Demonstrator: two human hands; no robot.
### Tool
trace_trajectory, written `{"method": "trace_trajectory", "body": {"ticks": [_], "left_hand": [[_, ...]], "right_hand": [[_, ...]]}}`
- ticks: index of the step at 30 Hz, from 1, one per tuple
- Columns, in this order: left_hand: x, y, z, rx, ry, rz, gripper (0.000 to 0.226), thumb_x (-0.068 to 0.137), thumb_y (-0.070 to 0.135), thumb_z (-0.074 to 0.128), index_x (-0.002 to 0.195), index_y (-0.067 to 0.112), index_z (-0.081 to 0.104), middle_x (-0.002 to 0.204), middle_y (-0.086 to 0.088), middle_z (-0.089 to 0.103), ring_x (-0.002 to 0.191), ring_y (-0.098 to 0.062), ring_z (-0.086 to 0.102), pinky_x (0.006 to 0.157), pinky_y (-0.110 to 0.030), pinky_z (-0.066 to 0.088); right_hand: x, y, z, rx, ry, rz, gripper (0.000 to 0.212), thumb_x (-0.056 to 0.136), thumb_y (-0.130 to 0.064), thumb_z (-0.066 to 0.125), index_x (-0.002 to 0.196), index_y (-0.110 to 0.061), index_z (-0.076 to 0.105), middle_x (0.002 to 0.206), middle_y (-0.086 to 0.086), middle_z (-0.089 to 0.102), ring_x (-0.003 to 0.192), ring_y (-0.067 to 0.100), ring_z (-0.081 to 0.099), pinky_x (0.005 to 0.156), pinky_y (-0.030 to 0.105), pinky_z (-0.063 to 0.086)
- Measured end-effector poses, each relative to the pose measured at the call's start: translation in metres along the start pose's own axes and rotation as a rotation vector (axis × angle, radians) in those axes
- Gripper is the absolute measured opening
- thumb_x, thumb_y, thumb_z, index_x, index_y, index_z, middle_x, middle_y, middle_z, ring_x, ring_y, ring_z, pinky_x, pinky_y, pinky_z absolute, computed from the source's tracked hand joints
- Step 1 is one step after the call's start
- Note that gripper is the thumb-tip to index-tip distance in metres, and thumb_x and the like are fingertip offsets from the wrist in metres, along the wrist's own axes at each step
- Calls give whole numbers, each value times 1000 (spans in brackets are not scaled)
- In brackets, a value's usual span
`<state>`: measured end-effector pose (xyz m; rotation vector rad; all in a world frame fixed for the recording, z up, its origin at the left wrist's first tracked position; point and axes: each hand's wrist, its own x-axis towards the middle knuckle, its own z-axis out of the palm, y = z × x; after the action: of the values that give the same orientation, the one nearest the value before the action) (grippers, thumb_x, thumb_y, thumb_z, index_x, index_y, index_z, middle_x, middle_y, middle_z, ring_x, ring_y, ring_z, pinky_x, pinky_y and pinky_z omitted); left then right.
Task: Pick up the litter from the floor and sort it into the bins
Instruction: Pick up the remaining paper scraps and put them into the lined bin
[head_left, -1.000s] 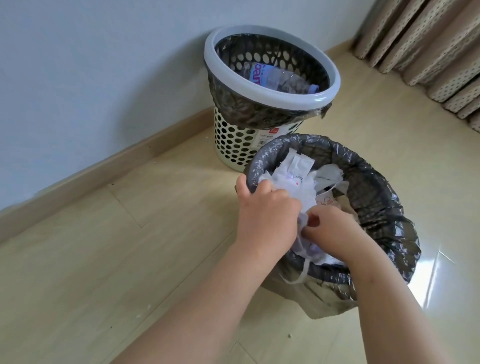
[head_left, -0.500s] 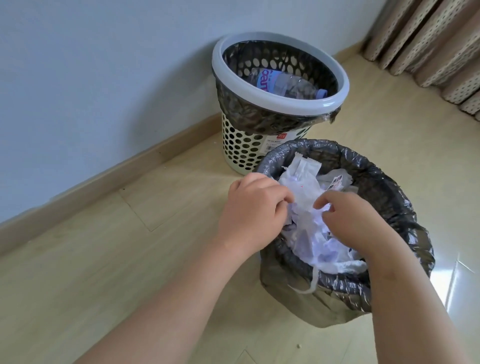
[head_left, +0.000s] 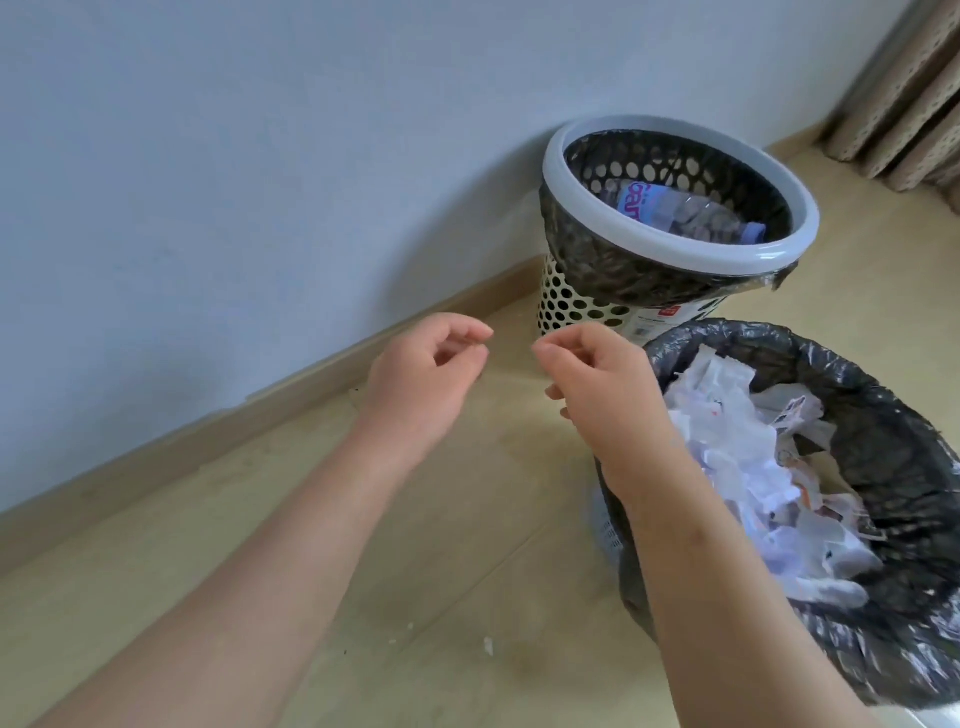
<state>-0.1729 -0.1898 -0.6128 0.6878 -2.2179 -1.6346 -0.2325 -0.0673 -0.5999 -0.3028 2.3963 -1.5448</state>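
A bin lined with a black bag (head_left: 883, 410) stands at the right and is filled with white paper scraps (head_left: 748, 457). Behind it by the wall a perforated cream bin with a grey rim (head_left: 675, 249) holds a clear plastic bottle (head_left: 691, 210). My left hand (head_left: 426, 379) and my right hand (head_left: 597, 384) hover over the floor left of the black-bag bin, fingers loosely curled and holding nothing. Tiny white paper bits (head_left: 488, 644) lie on the floor between my forearms.
A grey wall with a wooden baseboard (head_left: 208, 441) runs along the left. Beige curtains (head_left: 914, 98) hang at the top right. The floor is light wood-look tile.
Both hands have let go of the paper and lifted out of the black-bag bin, moving left and away from it. The paper stays in the bin.
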Motion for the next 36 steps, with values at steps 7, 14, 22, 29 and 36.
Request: {"method": "trace_trajectory", "body": {"ticks": [7,14,22,29,36], "left_hand": [[-3,-15,-82,96,111,-140,24,88,12,58,78,34,64,89,-1,70,92,-18,66,94,-43,49],[-23,98,-143,70,158,-213,22,90,17,57,84,37,63,91,6,69,91,-11,66,89,-40,52],[-53,385,-234,-28,296,-144,18,90,12,56,89,28,65,88,6,69,84,-7,67,88,-35,53],[-79,606,-306,-93,531,6,20,92,11,53,91,27,65,91,5,69,87,-11,67,88,-35,52],[-157,728,-370,-146,805,140,21,92,10,53,88,27,64,90,5,67,82,-10,66,85,-33,51]], "right_hand": [[3,-13,63,169,-132,138,15,88,-11,53,79,-21,60,77,-2,58,61,8,52,58,23,43],[-29,-140,63,225,-214,161,18,89,-14,52,77,-27,58,76,-7,60,68,11,54,59,22,41],[-69,-405,-48,325,-236,47,16,90,-16,51,80,-27,58,83,-7,64,75,12,58,64,23,44],[-93,-630,-143,409,-359,-188,13,91,-16,51,84,-23,60,84,-7,63,73,11,56,60,19,43],[-160,-766,-172,400,-546,-397,11,90,-16,51,86,-20,60,85,-5,62,71,10,56,60,19,42]]}}
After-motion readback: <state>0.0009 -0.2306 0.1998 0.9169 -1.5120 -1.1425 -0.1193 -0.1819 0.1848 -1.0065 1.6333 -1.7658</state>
